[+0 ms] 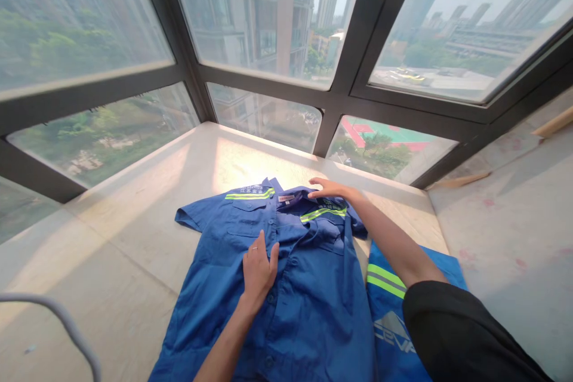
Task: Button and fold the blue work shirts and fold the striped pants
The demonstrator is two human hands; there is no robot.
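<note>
A blue short-sleeved work shirt (322,298) lies front up, its button front partly open and yellow-green reflective strips across the chest. My left hand (259,265), a ring on one finger, rests on the shirt beside the button edge with its fingers stretched out. Up at the collar, my right hand (330,189) reaches over the shirt's right shoulder, finger and thumb apart; its other fingers are partly hidden. A white label (286,198) shows inside the neck.
Another blue garment (388,304), with a reflective band and pale lettering, lies to the right, partly under my sleeved arm. A grey cable (67,319) curves at the lower left. Dark window frames (264,80) and a wall (514,239) border the pale ledge (129,250).
</note>
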